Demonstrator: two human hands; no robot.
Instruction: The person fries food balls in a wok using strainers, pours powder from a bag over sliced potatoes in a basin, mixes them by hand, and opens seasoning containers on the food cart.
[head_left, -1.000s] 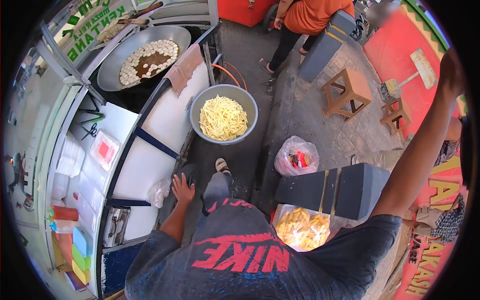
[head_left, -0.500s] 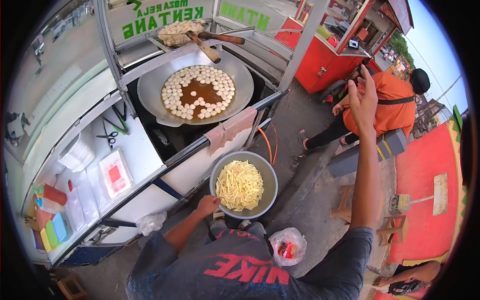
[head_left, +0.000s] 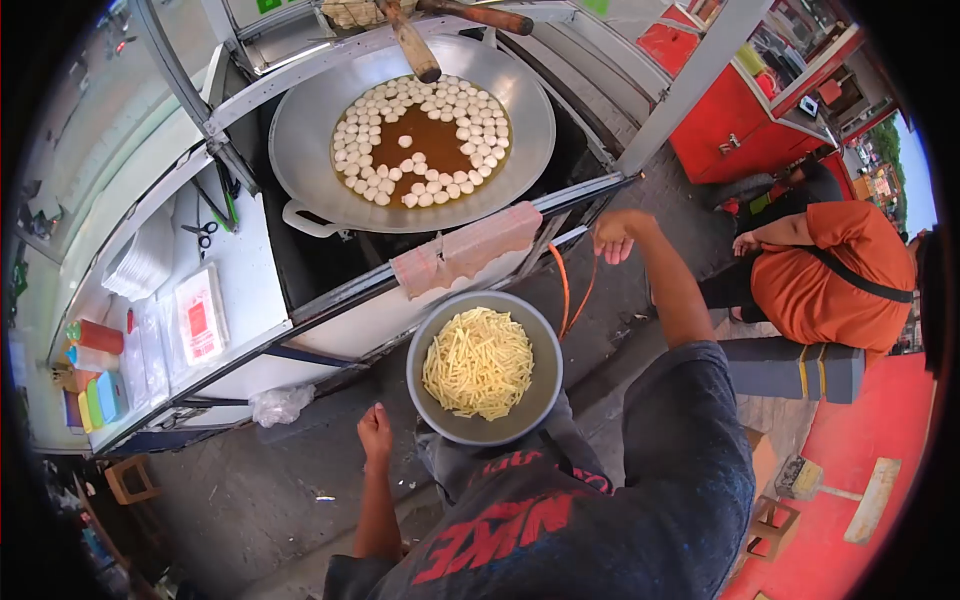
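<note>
My left hand (head_left: 375,434) is a loose fist, thumb upward, to the left of a grey basin (head_left: 543,388) and apart from it; nothing shows in it. Pale raw potato sticks (head_left: 478,360) are heaped in the basin, which sits by my lap. Beyond the basin, my right hand (head_left: 617,236) hangs near the cart's corner and an orange hose (head_left: 562,285), its fingers loosely bent downward, with nothing visible in them. On the cart, a wide metal wok (head_left: 300,140) holds brown oil with many round white balls (head_left: 380,188) floating in it.
Wooden handles (head_left: 412,45) jut over the wok. A pink cloth (head_left: 465,250) hangs on the cart rail. Scissors (head_left: 203,235), tongs and white containers lie on the left counter (head_left: 235,290). A person in an orange shirt (head_left: 820,270) sits at right, near a red stall (head_left: 715,120).
My right hand has come down and left from its raised position to beside the cart corner. My left fist has moved left, away from the basin. The whole view has shifted toward the wok.
</note>
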